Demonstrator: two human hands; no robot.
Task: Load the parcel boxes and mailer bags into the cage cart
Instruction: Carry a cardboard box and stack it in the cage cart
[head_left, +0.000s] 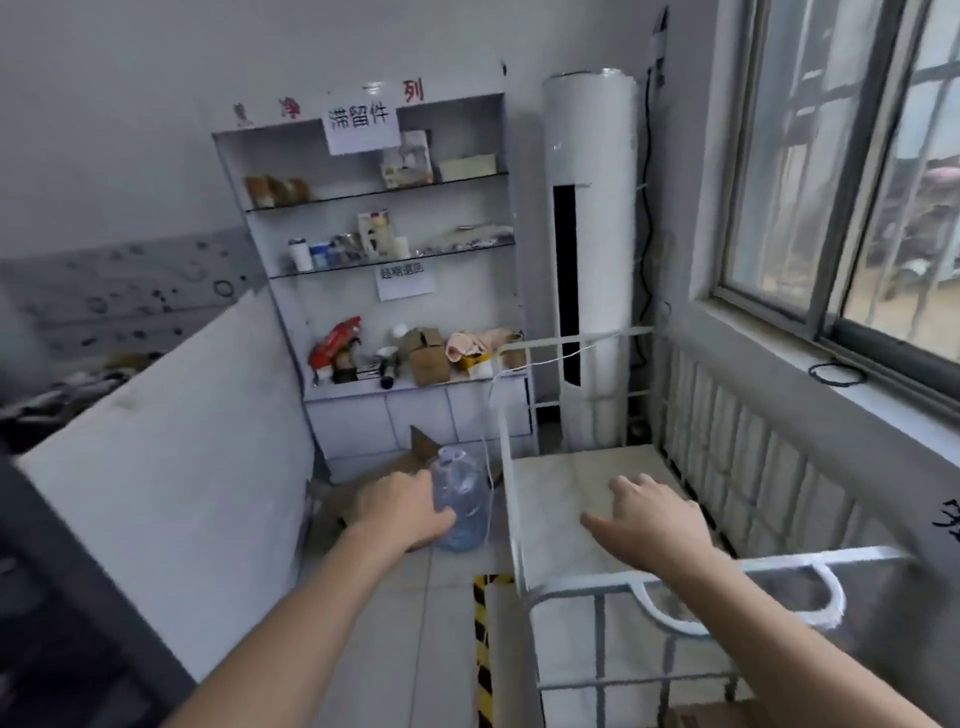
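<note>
Shelf upper centre, cart lower right; right hand spread, empty, over cart; left hand at bottle, grip unclear

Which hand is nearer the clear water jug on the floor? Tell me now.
Left. The left hand overlaps the left side of the jug in view; whether it touches is unclear. The right hand is apart, to its right, spread over the cage cart.

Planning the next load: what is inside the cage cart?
In the cage cart only a pale bare base shows, with the right hand above it. The near corner is hidden behind the front bars and the forearm.
</note>
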